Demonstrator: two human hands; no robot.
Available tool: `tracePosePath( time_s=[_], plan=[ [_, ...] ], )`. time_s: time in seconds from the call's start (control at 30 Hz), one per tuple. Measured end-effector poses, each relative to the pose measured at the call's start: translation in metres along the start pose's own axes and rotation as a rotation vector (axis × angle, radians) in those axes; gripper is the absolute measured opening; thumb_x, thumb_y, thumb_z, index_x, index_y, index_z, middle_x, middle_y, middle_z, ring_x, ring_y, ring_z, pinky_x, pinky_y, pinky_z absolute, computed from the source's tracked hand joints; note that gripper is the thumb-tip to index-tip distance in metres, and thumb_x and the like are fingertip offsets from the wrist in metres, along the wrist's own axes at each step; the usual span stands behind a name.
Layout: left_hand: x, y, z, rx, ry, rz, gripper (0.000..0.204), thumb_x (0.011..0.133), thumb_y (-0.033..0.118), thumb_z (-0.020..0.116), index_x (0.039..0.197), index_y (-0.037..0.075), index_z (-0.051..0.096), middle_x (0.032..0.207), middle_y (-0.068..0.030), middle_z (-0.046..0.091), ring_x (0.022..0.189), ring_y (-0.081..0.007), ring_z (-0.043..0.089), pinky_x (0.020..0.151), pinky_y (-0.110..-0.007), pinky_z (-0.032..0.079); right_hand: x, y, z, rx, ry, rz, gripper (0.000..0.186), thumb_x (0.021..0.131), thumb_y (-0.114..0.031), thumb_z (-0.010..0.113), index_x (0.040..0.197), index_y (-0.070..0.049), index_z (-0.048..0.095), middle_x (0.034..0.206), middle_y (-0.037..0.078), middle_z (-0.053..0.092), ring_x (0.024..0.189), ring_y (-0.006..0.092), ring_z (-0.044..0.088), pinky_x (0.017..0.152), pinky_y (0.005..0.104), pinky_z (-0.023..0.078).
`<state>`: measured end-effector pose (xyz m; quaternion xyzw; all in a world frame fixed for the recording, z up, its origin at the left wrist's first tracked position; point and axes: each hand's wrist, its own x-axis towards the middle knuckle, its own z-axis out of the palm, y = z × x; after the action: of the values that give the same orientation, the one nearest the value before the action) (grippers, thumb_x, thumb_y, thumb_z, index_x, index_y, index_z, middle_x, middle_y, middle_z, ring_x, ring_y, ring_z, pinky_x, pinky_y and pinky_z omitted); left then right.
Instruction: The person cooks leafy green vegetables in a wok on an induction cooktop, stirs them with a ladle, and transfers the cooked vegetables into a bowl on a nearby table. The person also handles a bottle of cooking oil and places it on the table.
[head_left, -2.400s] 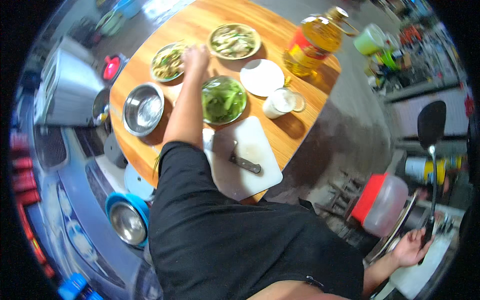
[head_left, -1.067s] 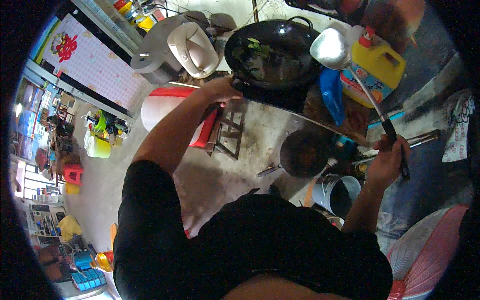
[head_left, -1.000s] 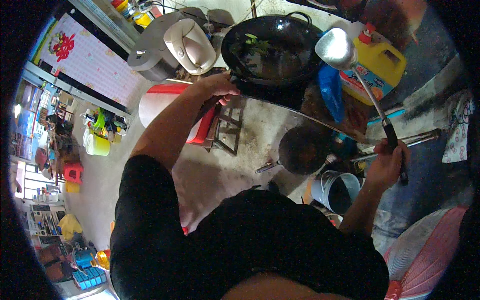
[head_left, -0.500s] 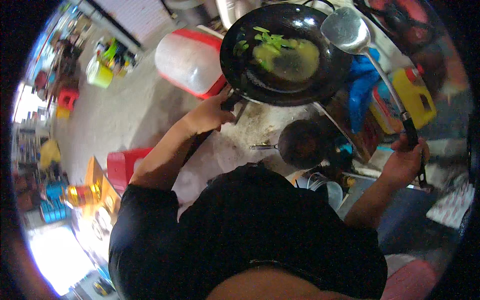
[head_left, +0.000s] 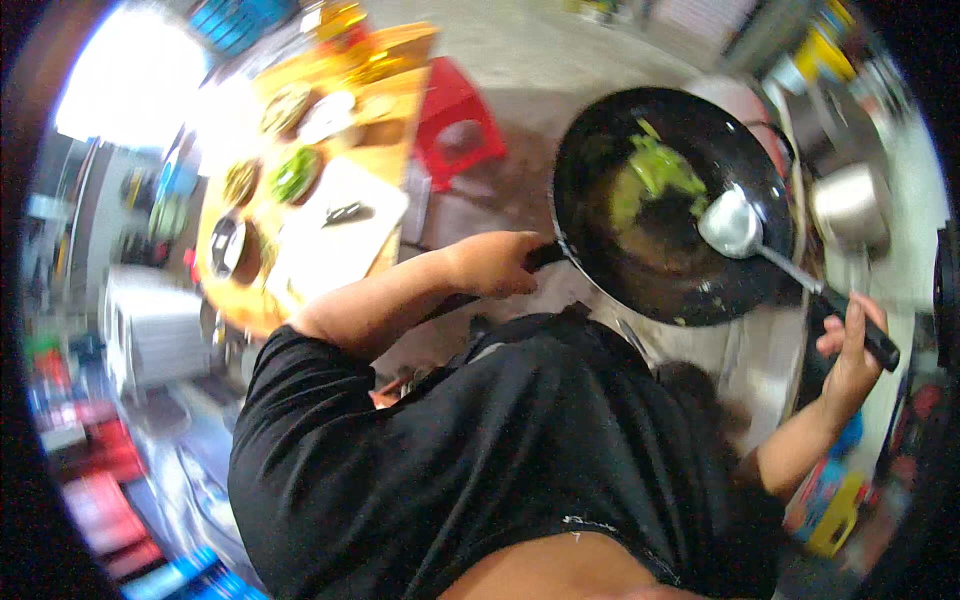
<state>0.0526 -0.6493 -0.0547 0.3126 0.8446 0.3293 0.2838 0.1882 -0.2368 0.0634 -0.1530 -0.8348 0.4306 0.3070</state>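
My left hand (head_left: 497, 263) is closed around the handle of a large black wok (head_left: 600, 265), which is held out ahead of me to the right. Pale green sliced vegetables (head_left: 662, 168) lie in a yellowish liquid inside it. A metal wok spatula (head_left: 733, 224) has its blade inside the wok, near the right side, over or beside the vegetables. Its black grip is in my right hand (head_left: 852, 345), fingers wrapped round it. Whether the blade touches the wok's bottom I cannot tell.
To the left stands a wooden table (head_left: 395, 88) with a white cutting board (head_left: 365, 230), a plate of green vegetables (head_left: 295, 175) and several other dishes. A red stool (head_left: 462, 125) is beside it. Metal pots (head_left: 850, 205) stand at the far right, a yellow jug (head_left: 835, 515) at the lower right.
My view has swung left, bringing the table into sight. The spatula's blade has come down from above the rim into the wok. The vegetables have gathered into a clump.
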Motion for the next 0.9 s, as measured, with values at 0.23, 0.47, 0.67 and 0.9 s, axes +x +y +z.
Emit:
tracePosePath(
  time_s=[0.23, 0.47, 0.67, 0.9],
  plan=[
    [-0.139, -0.042, -0.046, -0.063, 0.112, -0.344, 0.031, 0.072, 0.017, 0.060, 0.097, 0.000, 0.055, 0.076, -0.0154, 0.062, 0.068, -0.0284, 0.064, 0.061, -0.039, 0.048, 0.025, -0.087, 0.141, 0.227, -0.208, 0.037, 0.032, 0.089, -0.032, 0.063, 0.105, -0.005, 0.062, 0.060, 0.003, 0.058, 0.048, 0.0060, 0.051, 0.047, 0.0179, 0.035],
    [-0.209, -0.100, -0.073, -0.184, 0.254, -0.500, 0.037, 0.074, 0.022, 0.064, 0.104, 0.002, 0.057, 0.085, -0.0150, 0.064, 0.081, -0.0262, 0.063, 0.072, -0.038, 0.048, 0.035, -0.153, 0.300, 0.360, -0.535, -0.073, 0.026, 0.089, -0.028, 0.064, 0.101, -0.004, 0.063, 0.067, 0.005, 0.061, 0.048, 0.0061, 0.053, 0.046, 0.0186, 0.041],
    [-0.226, -0.117, -0.068, -0.301, 0.336, -0.522, 0.043, 0.074, 0.020, 0.066, 0.113, 0.003, 0.056, 0.090, -0.0146, 0.065, 0.084, -0.0261, 0.063, 0.075, -0.037, 0.048, 0.051, -0.206, 0.393, 0.322, -0.775, -0.160, 0.025, 0.089, -0.030, 0.064, 0.099, -0.007, 0.064, 0.068, 0.003, 0.061, 0.049, 0.0058, 0.053, 0.046, 0.0172, 0.039],
    [-0.232, -0.126, -0.080, -0.439, 0.391, -0.630, 0.045, 0.075, 0.017, 0.067, 0.115, 0.002, 0.053, 0.094, -0.0146, 0.065, 0.087, -0.0247, 0.063, 0.077, -0.036, 0.048, 0.036, -0.239, 0.469, 0.360, -1.063, -0.160, 0.022, 0.090, -0.027, 0.063, 0.099, -0.007, 0.065, 0.080, 0.002, 0.062, 0.059, 0.0064, 0.056, 0.048, 0.0172, 0.044]
  ],
)
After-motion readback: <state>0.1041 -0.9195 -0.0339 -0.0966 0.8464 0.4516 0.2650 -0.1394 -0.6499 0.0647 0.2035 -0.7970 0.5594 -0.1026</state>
